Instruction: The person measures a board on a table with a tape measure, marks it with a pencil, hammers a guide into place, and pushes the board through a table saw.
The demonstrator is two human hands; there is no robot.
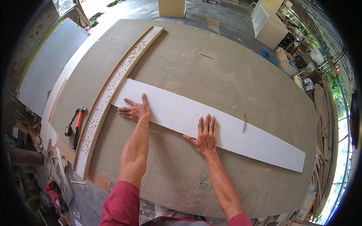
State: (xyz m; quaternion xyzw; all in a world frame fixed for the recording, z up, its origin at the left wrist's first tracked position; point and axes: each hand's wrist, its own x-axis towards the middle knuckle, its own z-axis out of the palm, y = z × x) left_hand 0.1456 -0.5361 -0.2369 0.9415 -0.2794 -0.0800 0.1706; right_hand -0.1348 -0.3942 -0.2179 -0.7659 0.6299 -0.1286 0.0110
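A long white board (pixel 173 107) lies flat across the worktable, its left end against a long, shallow wooden piece (pixel 109 90) with a white, hole-speckled face and raised edges. Near that left end, my left hand (pixel 136 110) rests with fingers spread, partly on the board and partly over its near edge. Further right, my right hand (pixel 206 139) presses flat on the board near its middle, fingers stretched forward and thumb out over the near edge. Neither hand grips anything. A thin dark sliver or mark (pixel 244 123) shows at the board's far edge, right of my right hand.
The brown worktable (pixel 226 83) carries sawdust patches. A hammer (pixel 78 128) with an orange and black handle and a black tape measure (pixel 68 130) lie at its left. A large white panel (pixel 52 71) leans beyond; a white cabinet (pixel 268 26) stands at far right.
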